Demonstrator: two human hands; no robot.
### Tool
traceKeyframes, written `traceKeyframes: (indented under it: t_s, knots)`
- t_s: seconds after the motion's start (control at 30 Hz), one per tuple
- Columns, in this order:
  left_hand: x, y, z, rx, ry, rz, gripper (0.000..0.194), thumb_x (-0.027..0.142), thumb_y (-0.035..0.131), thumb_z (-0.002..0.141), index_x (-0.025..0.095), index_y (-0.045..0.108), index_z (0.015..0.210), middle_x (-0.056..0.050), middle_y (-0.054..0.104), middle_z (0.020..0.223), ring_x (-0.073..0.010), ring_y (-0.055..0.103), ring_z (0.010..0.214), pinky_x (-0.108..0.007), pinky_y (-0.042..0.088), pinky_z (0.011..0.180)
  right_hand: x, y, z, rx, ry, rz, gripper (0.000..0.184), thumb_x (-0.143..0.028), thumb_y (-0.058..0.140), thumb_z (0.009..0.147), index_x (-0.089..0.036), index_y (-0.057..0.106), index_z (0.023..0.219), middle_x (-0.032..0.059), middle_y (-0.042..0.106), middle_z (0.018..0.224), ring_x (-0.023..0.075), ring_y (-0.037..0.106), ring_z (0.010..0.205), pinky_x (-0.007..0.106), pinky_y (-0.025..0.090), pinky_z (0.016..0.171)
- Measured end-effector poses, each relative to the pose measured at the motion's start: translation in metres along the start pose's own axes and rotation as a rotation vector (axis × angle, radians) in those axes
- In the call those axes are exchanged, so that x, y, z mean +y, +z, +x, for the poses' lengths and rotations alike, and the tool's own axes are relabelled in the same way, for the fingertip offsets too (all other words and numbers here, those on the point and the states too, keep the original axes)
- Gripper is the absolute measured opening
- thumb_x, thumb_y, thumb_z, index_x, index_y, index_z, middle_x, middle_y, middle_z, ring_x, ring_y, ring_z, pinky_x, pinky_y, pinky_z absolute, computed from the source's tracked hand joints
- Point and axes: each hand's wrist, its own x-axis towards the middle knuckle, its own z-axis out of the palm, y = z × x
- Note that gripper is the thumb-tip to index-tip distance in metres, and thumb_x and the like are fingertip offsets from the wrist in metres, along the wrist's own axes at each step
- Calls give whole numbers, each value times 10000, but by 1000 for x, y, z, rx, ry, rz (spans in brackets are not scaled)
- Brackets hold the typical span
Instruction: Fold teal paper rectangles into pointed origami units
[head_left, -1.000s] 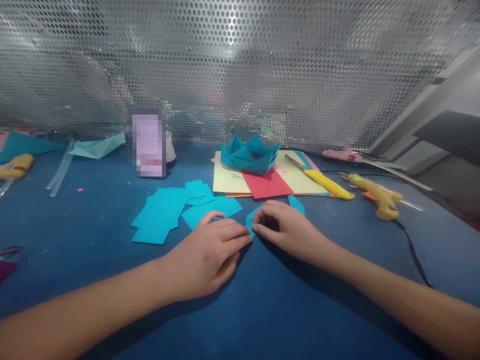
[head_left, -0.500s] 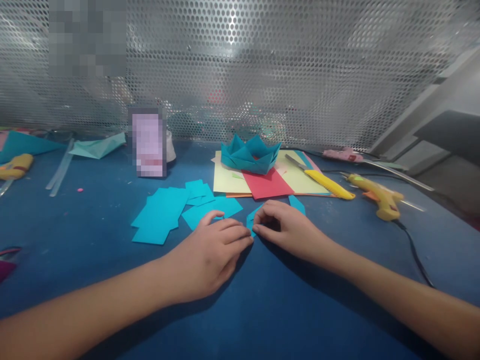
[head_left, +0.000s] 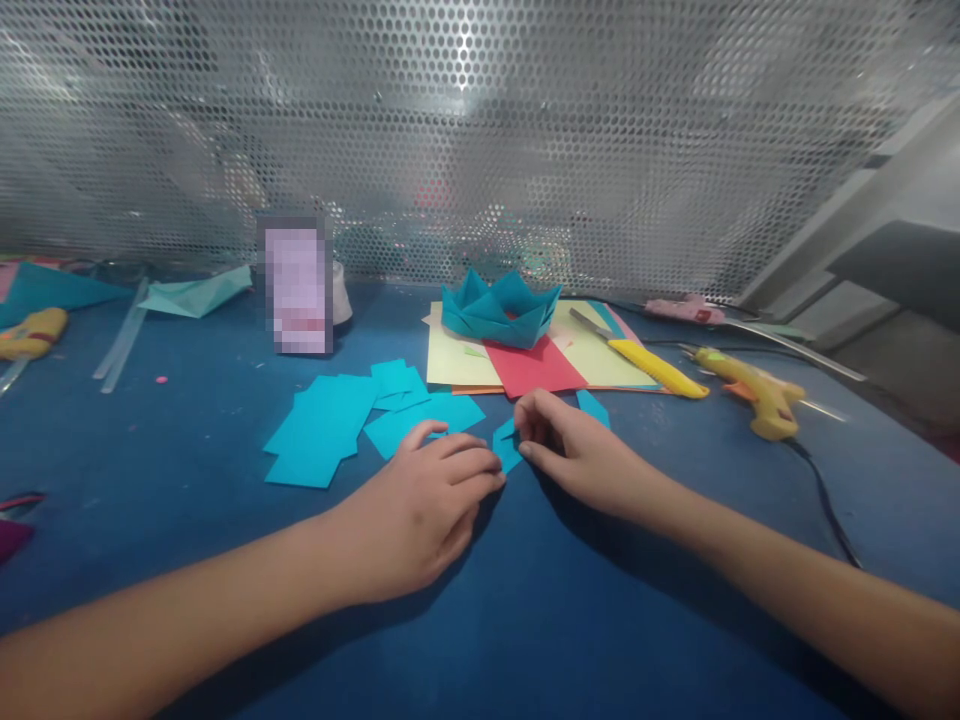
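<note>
A small folded piece of blue paper (head_left: 505, 446) lies between my hands on the blue table. My left hand (head_left: 435, 515) is closed, its bent fingertips at the left edge of this piece and its thumb mostly hidden underneath. On the other side, my right hand (head_left: 574, 445) curls into a pinch at the paper's right edge, covering part of it. Beyond the right hand, another blue paper piece (head_left: 594, 409) shows. Loose blue paper rectangles (head_left: 322, 425) lie to the left, and one blue sheet (head_left: 450, 415) sits just past my left fingers.
A folded blue paper crown shape (head_left: 501, 312) stands on yellow sheets (head_left: 450, 350), beside a red paper (head_left: 534, 368) and a yellow utility knife (head_left: 652, 367). A yellow glue gun (head_left: 757, 390) with its cord lies right. A phone (head_left: 298, 290) stands before the perforated metal panel (head_left: 465, 150).
My right hand has shifted slightly right and up, uncovering more of the folded blue paper. The left hand has stayed almost still.
</note>
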Motion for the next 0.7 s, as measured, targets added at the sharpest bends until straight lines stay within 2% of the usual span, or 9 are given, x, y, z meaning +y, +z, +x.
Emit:
traceKeyframes:
  t_s: [0.23, 0.43, 0.5, 0.57, 0.63, 0.7]
  knots:
    - [2, -4, -1, -1, 6, 5, 328, 106, 396, 898, 200, 556, 1169, -59, 600, 1214, -224, 518, 1135, -494, 254, 1023, 4, -2, 0, 15, -16, -7, 198, -24, 442, 746, -206, 432, 824, -18, 484, 745, 120, 454, 613, 248, 386, 557]
    - [4, -5, 1, -10, -4, 8, 327, 102, 395, 894, 195, 550, 1166, -61, 589, 1233, -222, 499, 1162, -501, 237, 1027, 10, -2, -2, 63, -53, -6, 236, -20, 416, 728, -203, 465, 869, 9, 527, 810, 131, 490, 649, 261, 420, 586]
    - [5, -6, 1, -7, -3, 4, 325, 104, 394, 892, 192, 552, 1163, -68, 591, 1232, -226, 505, 1158, -503, 239, 1026, 10, -2, -3, 121, -92, -23, 268, -26, 402, 757, -197, 499, 938, 41, 560, 890, 154, 527, 733, 289, 445, 652]
    - [5, -6, 1, -1, -2, 3, 328, 110, 401, 889, 194, 550, 1168, -74, 591, 1233, -231, 510, 1154, -504, 241, 1027, 8, -2, -5, 156, -182, -123, 314, -45, 402, 813, -197, 538, 1053, 76, 588, 1024, 192, 544, 906, 347, 440, 795]
    - [5, -7, 0, -1, -3, 3, 329, 116, 404, 887, 195, 548, 1172, -79, 591, 1235, -236, 504, 1157, -508, 235, 1030, 6, -3, -5, 117, -284, -283, 364, -71, 399, 870, -213, 550, 1169, 82, 583, 1181, 226, 497, 1072, 411, 361, 937]
    - [5, -7, 0, -3, -9, 6, 329, 121, 401, 892, 198, 543, 1179, -82, 590, 1239, -240, 489, 1169, -517, 216, 1034, 3, -4, -6, 46, -333, -404, 378, -97, 382, 911, -233, 546, 1223, 66, 573, 1255, 242, 465, 1124, 440, 310, 968]
